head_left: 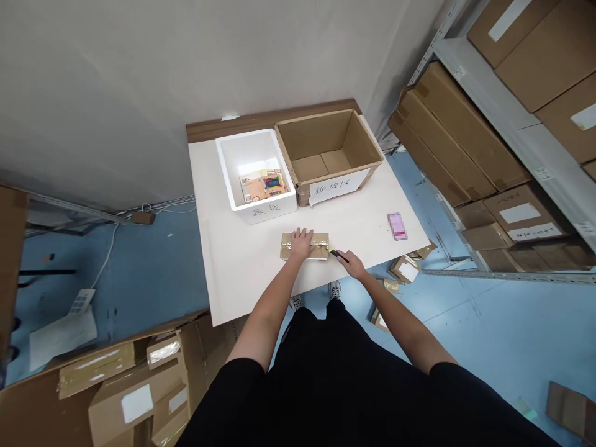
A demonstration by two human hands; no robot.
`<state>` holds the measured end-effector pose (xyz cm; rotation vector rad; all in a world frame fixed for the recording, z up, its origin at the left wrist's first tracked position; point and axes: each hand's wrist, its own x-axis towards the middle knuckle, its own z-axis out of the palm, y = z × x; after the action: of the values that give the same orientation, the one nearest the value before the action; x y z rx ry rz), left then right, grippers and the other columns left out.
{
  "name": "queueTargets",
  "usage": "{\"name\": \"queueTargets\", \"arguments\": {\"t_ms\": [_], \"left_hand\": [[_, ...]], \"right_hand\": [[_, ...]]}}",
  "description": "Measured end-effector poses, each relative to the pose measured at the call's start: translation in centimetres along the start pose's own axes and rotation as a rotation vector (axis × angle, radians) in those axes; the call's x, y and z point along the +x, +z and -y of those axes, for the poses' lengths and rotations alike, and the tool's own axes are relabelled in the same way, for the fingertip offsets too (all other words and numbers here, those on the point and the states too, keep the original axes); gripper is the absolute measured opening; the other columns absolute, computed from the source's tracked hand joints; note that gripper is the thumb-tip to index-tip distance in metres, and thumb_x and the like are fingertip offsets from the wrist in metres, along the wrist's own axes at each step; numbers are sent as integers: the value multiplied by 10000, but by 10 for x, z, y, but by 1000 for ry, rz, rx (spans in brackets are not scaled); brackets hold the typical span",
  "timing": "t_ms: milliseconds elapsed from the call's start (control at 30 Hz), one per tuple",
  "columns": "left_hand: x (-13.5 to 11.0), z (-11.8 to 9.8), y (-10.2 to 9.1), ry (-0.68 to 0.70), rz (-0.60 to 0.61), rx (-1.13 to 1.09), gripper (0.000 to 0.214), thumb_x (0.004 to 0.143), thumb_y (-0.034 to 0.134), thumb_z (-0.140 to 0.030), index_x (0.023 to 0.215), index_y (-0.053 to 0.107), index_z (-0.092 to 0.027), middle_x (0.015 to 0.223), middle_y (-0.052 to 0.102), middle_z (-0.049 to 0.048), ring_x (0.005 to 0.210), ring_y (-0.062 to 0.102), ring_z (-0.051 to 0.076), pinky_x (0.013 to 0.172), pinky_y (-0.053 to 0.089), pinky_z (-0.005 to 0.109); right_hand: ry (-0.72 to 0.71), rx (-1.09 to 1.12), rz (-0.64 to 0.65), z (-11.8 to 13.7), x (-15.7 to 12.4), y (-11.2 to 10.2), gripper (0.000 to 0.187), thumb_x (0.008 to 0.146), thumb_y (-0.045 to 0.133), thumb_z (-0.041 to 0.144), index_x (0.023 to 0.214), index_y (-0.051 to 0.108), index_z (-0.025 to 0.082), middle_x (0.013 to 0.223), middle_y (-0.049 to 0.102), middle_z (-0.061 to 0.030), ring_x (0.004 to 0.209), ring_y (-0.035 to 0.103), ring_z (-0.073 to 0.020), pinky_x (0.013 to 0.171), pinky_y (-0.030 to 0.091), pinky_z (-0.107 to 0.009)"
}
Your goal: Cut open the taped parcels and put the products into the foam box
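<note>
A small cardboard box (319, 241) with shiny tape along its top lies near the front edge of the white table. My left hand (300, 244) rests on top of the box, its fingers spread and pressing flat. In my right hand (353, 266), closed around the handle, is a black and yellow utility knife (338, 255). The knife's tip is at the right end of the box, close to the taped seam. Whether the blade has entered the tape is too small to tell.
Behind the box stand a white foam box (267, 210) holding a printed package (263, 185) and an open carton (302, 192) with a handwritten label. A pixelated pink item (397, 226) lies right. Shelves with cartons (447, 130) flank the table; parcels (405, 269) are on the floor.
</note>
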<state>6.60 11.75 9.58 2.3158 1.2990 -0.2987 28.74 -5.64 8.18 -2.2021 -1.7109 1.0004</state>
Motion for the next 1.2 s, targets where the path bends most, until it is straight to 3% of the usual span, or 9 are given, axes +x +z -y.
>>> {"name": "queueTargets", "arguments": {"t_ms": [133, 333, 633, 967, 1200], "left_hand": [[-6, 2, 3, 46, -89, -25, 767, 957, 615, -588, 1640, 402, -309, 1709, 373, 104, 1597, 266, 346, 1310, 141, 493], [-21, -1, 11, 34, -167, -15, 666, 1035, 453, -584, 1625, 430, -277, 1683, 420, 106, 1570, 311, 318, 1317, 102, 470], [-24, -4, 7, 5, -140, -10, 680, 1033, 439, -608, 1642, 402, -308, 1651, 469, 79, 1611, 216, 309, 1323, 70, 457], [-29, -8, 15, 2, -188, -34, 659, 1037, 462, -570, 1631, 427, -286, 1643, 475, 111, 1568, 311, 335, 1318, 102, 490], [-32, -11, 20, -37, -191, -30, 639, 1049, 424, -577, 1624, 438, -298, 1613, 512, 99, 1557, 325, 318, 1323, 91, 469]], "right_hand": [[-20, -146, -37, 2, -5, 6, 554, 1107, 337, 500, 1616, 467, 321, 1156, 631, -99, 1098, 619, -267, 922, 513, -332], [-23, -257, -74, 8, -7, 6, 568, 1114, 316, 511, 1637, 438, 327, 1175, 634, -120, 1154, 559, -296, 923, 492, -340], [30, -334, -41, 17, -12, 8, 579, 1121, 287, 546, 1660, 381, 357, 1223, 604, -129, 1009, 600, -261, 804, 461, -294], [92, -327, -63, 23, -19, 12, 570, 1126, 319, 527, 1660, 386, 342, 1201, 611, -125, 960, 639, -241, 782, 463, -273], [252, -196, -184, -8, -37, 8, 611, 1116, 281, 508, 1655, 399, 244, 1251, 650, -166, 998, 675, -286, 822, 508, -331]]}}
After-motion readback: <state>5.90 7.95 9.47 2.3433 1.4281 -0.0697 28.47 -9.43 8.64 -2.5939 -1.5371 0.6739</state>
